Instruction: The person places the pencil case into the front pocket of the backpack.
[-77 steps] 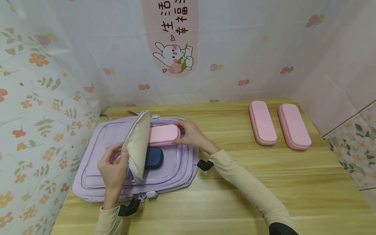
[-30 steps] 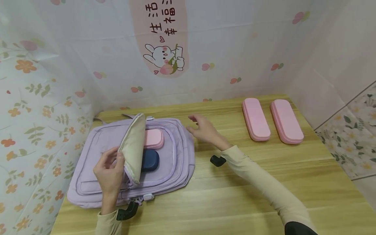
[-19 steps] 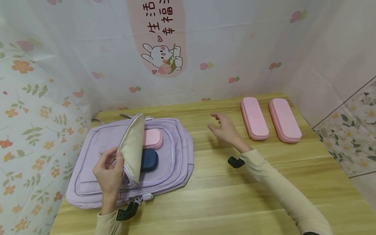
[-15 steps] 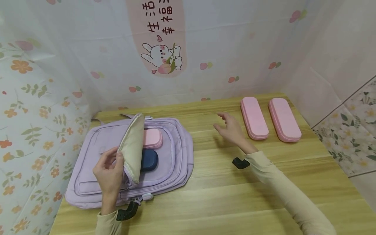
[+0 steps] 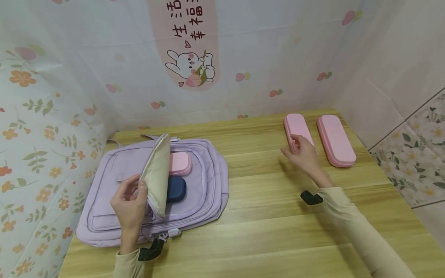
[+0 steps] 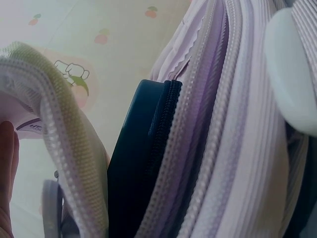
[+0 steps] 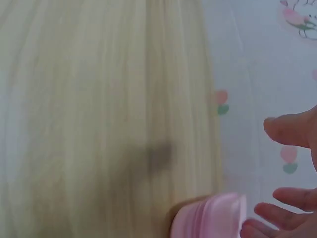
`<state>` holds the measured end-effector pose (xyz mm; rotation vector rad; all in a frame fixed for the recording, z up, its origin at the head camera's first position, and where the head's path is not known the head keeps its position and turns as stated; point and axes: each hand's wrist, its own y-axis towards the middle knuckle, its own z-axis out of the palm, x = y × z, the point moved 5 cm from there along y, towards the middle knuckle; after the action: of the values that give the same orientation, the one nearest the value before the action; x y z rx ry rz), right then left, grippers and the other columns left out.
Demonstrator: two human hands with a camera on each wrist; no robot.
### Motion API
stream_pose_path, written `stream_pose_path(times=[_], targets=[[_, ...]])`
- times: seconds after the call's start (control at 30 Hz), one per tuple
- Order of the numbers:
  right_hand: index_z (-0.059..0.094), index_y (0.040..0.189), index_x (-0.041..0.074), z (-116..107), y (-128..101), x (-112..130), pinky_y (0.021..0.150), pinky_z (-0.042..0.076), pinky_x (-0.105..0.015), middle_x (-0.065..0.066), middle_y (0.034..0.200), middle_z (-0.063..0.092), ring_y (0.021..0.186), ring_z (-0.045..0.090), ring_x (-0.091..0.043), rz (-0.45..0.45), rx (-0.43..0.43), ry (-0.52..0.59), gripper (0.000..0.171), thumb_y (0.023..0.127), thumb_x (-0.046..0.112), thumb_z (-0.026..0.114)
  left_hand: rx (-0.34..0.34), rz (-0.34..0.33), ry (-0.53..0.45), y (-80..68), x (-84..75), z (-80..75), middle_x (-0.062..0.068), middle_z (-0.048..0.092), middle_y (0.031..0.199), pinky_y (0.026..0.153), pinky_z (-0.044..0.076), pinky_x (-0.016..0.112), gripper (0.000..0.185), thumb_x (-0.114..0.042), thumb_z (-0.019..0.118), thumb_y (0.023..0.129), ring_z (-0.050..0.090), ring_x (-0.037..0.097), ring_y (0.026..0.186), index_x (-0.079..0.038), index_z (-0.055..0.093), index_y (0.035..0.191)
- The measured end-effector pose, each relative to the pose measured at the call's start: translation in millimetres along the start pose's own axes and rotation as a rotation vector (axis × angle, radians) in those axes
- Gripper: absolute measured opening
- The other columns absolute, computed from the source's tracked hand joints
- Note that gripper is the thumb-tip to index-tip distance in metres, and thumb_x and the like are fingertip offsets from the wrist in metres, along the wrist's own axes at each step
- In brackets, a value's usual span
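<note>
On the wooden tabletop (image 5: 264,216), the left hand (image 5: 130,202) pinches the beige-lined flap (image 5: 156,173) of the flat lilac fabric backpack (image 5: 208,173), holding it up over a pink case (image 5: 180,163) and a navy zipped case (image 5: 176,189) inside. The right hand (image 5: 303,153), fingers loosely spread, reaches the nearer long pink hard case (image 5: 295,125); it seems to touch without gripping. A second pink hard case (image 5: 335,139) lies just beside it.

Wooden table (image 5: 278,231), floral wall sheet (image 5: 41,116), rabbit banner (image 5: 189,58)
</note>
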<state>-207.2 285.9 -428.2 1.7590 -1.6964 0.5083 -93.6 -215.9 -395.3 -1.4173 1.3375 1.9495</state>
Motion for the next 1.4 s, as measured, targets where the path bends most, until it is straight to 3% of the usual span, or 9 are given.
stream_pose_path(times=[0.2,0.47,0.77,0.97,1.1,1.4], targets=[[0.033,0.146,-0.016,-6.4,-6.3,-21.9,0.113,0.033,-0.068,-0.042,0.146,0.038,0.136,0.037,-0.056,0.078,-0.03,-0.013,0.086,0.086,0.025,0.078,0.0,-0.017,0.019,-0.1,-1.0,-0.3,-0.008,0.071,0.078,0.064,0.058,0.01,0.02,0.011,0.06,0.086,0.069,0.0,0.072,0.02,0.067,0.102],[0.023,0.15,-0.018,-5.8,-16.3,-39.3,0.114,0.032,-0.067,-0.042,0.147,0.032,0.136,0.034,-0.057,0.178,-0.087,-0.086,0.101,0.081,0.026,0.083,0.012,-0.001,0.013,-0.3,2.4,-0.7,-0.008,0.072,0.081,0.065,0.057,0.009,0.021,0.011,0.061,0.085,0.07,0.001,0.074,0.022,0.066,0.103],[0.036,0.14,-0.019,-4.8,-27.4,-52.4,0.101,0.039,-0.066,-0.043,0.129,0.045,0.122,0.042,-0.056,0.286,-0.136,-0.074,0.09,0.078,0.024,0.085,0.031,0.002,0.029,-0.7,1.9,1.2,-0.009,0.071,0.082,0.065,0.057,0.008,0.021,0.011,0.061,0.086,0.069,0.0,0.074,0.022,0.066,0.103],[0.047,0.137,-0.016,-7.3,-29.5,-58.9,0.103,0.04,-0.063,-0.04,0.126,0.055,0.119,0.051,-0.054,0.32,-0.238,-0.021,0.08,0.079,0.027,0.083,0.031,0.006,0.062,-2.0,1.6,0.7,-0.011,0.071,0.082,0.064,0.057,0.008,0.021,0.011,0.061,0.086,0.068,-0.001,0.074,0.02,0.067,0.103],[0.046,0.141,-0.011,-8.8,-33.3,-58.9,0.107,0.039,-0.062,-0.036,0.132,0.055,0.124,0.051,-0.051,0.348,-0.267,0.01,0.078,0.083,0.029,0.079,0.034,0.005,0.046,-2.4,2.3,1.1,-0.009,0.07,0.081,0.064,0.057,0.008,0.02,0.012,0.061,0.086,0.068,0.0,0.072,0.02,0.067,0.104],[0.051,0.135,-0.01,-9.9,-37.9,-30.7,0.102,0.042,-0.06,-0.034,0.128,0.059,0.119,0.055,-0.049,0.257,-0.31,0.051,0.073,0.081,0.029,0.08,0.039,0.012,0.041,-2.9,1.2,1.1,-0.009,0.071,0.082,0.066,0.058,0.009,0.021,0.011,0.061,0.086,0.068,0.0,0.072,0.02,0.067,0.103]])
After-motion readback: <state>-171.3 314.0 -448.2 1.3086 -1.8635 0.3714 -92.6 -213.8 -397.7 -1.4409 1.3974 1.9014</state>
